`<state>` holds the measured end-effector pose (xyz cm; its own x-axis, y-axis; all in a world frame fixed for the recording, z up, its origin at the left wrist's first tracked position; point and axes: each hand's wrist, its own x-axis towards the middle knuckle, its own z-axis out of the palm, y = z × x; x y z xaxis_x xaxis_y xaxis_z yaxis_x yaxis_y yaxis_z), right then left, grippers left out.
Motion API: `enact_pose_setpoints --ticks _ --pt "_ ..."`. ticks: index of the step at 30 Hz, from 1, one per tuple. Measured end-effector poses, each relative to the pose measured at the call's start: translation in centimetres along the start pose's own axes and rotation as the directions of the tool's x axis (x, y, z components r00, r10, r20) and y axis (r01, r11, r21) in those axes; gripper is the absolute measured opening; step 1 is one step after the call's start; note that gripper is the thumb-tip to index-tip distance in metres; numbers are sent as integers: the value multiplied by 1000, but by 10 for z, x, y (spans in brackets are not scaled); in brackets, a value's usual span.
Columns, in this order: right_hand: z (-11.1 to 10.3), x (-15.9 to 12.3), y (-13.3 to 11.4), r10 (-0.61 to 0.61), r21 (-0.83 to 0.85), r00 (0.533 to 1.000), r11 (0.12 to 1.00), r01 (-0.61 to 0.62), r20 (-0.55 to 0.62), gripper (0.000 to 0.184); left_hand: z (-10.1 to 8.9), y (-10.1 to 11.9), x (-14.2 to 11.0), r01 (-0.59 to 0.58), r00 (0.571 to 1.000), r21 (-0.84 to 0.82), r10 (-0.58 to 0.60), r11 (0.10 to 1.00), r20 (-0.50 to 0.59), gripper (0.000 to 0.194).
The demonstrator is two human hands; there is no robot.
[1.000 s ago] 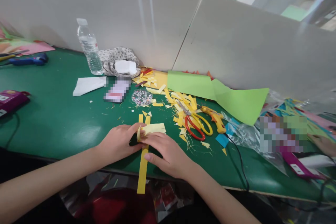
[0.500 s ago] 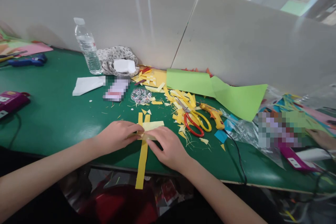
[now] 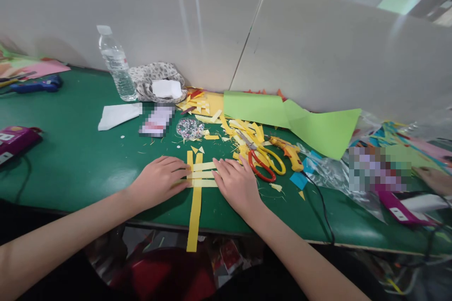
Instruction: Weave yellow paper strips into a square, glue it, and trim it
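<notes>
On the table, three pale yellow paper strips [image 3: 206,175] lie side by side across darker yellow paper strips [image 3: 195,216] that run lengthwise. The front end of one lengthwise strip sticks out past the table edge. At the left ends of the pale strips rests my left hand [image 3: 160,178], its fingers stretched out and the tips touching the paper. My right hand [image 3: 236,183] lies over their right ends with its fingers spread flat. The fingers hide both ends of the pale strips. Beside my right hand are scissors [image 3: 262,164] with one red and one yellow handle.
Yellow paper scraps [image 3: 243,127], a yellow glue gun [image 3: 287,151] with a black cord and green paper [image 3: 318,127] lie behind and right. A water bottle [image 3: 118,70] stands near the wall. Another person's hand [image 3: 432,178] shows far right.
My hands have moved apart, the right one going right. The pale strip that was between my fingers now lies flat with the others across the yellow strips.
</notes>
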<state>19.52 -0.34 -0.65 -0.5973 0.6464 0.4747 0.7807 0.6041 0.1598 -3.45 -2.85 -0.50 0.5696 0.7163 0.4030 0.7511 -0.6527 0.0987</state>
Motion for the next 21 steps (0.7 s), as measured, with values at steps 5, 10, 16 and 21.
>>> enact_pose_setpoints --ticks 5,10,16,21 --pt "-1 -1 -5 -46 -61 997 997 50 58 26 -1 3 -1 5 1000 44 -5 999 -2 22" --pt "-10 -1 -12 -46 -7 994 999 47 101 37 -3 3 -1 -3 999 34 1 999 37 22" --pt "-10 -1 -18 -58 6 991 998 57 117 39 -4 3 -1 -4 998 55 1 998 59 21" --pt "-7 -2 -22 -17 35 994 999 14 107 36 -6 3 0 -14 998 62 10 998 55 22"
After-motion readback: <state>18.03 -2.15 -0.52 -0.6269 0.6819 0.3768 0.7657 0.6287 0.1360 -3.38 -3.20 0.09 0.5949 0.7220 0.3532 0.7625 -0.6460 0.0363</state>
